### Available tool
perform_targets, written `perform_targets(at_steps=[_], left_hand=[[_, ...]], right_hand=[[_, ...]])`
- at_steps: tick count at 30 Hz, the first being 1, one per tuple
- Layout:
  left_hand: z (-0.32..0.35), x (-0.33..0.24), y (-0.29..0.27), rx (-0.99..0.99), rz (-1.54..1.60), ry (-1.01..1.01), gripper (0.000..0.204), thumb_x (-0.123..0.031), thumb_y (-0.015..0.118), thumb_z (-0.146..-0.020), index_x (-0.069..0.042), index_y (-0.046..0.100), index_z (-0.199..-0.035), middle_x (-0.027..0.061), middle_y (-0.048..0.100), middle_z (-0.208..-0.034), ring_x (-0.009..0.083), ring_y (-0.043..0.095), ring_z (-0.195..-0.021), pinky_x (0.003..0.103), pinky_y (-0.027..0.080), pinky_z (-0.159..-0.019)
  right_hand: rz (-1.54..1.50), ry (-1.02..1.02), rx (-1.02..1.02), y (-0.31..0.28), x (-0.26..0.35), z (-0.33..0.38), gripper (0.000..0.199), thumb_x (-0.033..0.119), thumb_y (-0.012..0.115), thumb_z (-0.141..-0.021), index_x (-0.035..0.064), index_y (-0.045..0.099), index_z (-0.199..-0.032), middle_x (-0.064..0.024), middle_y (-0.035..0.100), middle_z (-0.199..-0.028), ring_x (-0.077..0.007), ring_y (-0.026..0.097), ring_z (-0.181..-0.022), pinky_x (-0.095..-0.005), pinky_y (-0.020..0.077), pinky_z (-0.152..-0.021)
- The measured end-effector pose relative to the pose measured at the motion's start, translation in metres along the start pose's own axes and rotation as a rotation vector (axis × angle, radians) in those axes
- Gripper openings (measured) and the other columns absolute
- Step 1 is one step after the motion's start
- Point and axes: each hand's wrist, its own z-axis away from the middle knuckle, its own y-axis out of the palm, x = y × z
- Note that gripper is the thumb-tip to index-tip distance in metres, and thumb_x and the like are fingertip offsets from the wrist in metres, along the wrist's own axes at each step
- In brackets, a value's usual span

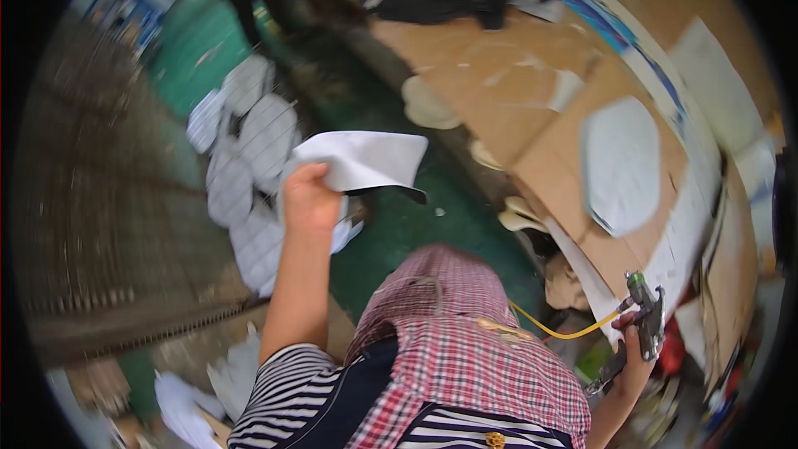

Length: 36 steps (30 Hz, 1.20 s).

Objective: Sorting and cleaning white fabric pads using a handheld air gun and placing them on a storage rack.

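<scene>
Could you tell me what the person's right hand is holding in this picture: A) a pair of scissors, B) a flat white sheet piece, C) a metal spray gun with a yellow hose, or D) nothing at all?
C: the right hand grips a metal spray gun with a thin yellow hose running from it, while the left hand holds the flat white sheet piece.

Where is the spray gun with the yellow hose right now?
In the head view it is low on the right, held in the right hand: the spray gun sits beside the cardboard sheets, its yellow hose running left toward the checked apron.

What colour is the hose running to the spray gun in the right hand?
Yellow: the hose reaches the spray gun in the right hand, head view.
</scene>
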Motion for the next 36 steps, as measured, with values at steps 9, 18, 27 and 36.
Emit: perform_targets(at_steps=[9, 18, 27, 36], left_hand=[[-0.05, -0.037, -0.138, -0.375, 0.147, 0.128, 0.027, 0.006, 0.045, -0.073, 0.002, 0.053, -0.099, 0.0149, 0.059, -0.102, 0.0325, 0.059, -0.098, 0.047, 0.048, -0.089], [0.017, -0.121, -0.293, -0.419, -0.006, 0.405, 0.043, 0.006, 0.049, -0.067, -0.001, 0.055, -0.109, 0.0126, 0.061, -0.108, 0.029, 0.059, -0.101, 0.043, 0.05, -0.089], [0.119, -0.093, -0.451, -1.321, -0.388, -0.032, 0.051, 0.002, 0.049, -0.072, -0.011, 0.05, -0.121, 0.0114, 0.056, -0.092, 0.0242, 0.055, -0.066, 0.036, 0.048, -0.058], [-0.105, 0.144, -0.158, -0.261, -0.82, -0.324, 0.028, 0.001, 0.059, -0.079, -0.008, 0.061, -0.106, 0.0048, 0.062, -0.083, 0.0116, 0.057, -0.063, 0.022, 0.045, -0.052]], right_hand=[[-0.014, -0.005, 0.468, 0.104, 0.038, -0.014, 0.034, 0.015, 0.065, -0.085, -0.0024, 0.054, -0.112, -0.0093, 0.061, -0.091, -0.0182, 0.058, -0.085, -0.0333, 0.0461, -0.08], [0.095, 0.018, 0.629, 0.149, 0.044, -0.023, 0.052, 0.008, 0.068, -0.082, -0.0022, 0.045, -0.128, -0.0076, 0.061, -0.095, -0.0161, 0.06, -0.087, -0.0292, 0.0492, -0.08], [0.063, -0.004, 0.649, 0.149, 0.046, -0.014, 0.05, 0.003, 0.066, -0.081, -0.0032, 0.046, -0.127, -0.0057, 0.06, -0.095, -0.0149, 0.058, -0.089, -0.029, 0.0481, -0.081], [0.086, 0.061, 0.285, 0.093, 0.003, -0.008, 0.056, 0.006, 0.071, -0.08, 0.0038, 0.047, -0.13, -0.003, 0.061, -0.096, -0.0105, 0.057, -0.088, -0.0275, 0.0479, -0.079]])
